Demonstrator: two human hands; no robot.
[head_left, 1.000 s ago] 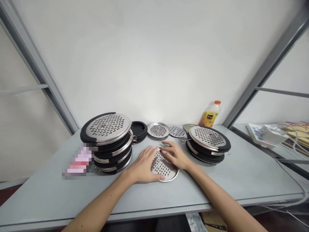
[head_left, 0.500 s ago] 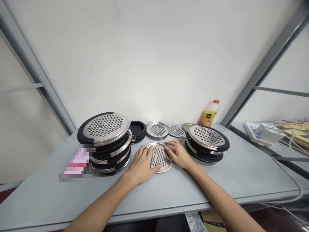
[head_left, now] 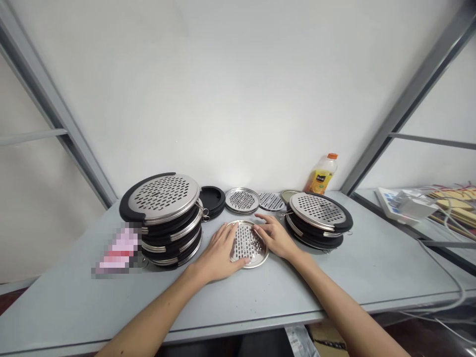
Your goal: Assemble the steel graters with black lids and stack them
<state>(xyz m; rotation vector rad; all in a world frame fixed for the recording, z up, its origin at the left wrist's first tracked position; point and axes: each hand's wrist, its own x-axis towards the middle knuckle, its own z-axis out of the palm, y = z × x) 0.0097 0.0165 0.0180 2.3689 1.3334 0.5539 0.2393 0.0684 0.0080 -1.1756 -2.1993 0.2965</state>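
A round perforated steel disc (head_left: 248,244) lies flat on the grey table (head_left: 334,282) in front of me. My left hand (head_left: 217,250) rests on its left edge with fingers stretched out. On the disc's right edge lies my right hand (head_left: 275,237), fingers also spread flat. Neither hand has lifted the disc. To the left stands a tall stack of black-rimmed steel graters (head_left: 163,218). A lower stack of the same graters (head_left: 320,220) stands to the right.
Behind the disc lie a black round lid (head_left: 213,198), two loose perforated discs (head_left: 242,200) and a plain metal disc (head_left: 288,195). An orange juice bottle (head_left: 322,174) stands by the wall. A blurred pink item (head_left: 119,250) sits left. Cables and papers (head_left: 427,208) lie right.
The disc and both hands have slid away from me, towards the back of the table, and then shifted slightly. Both hands have stayed flat on its edges.
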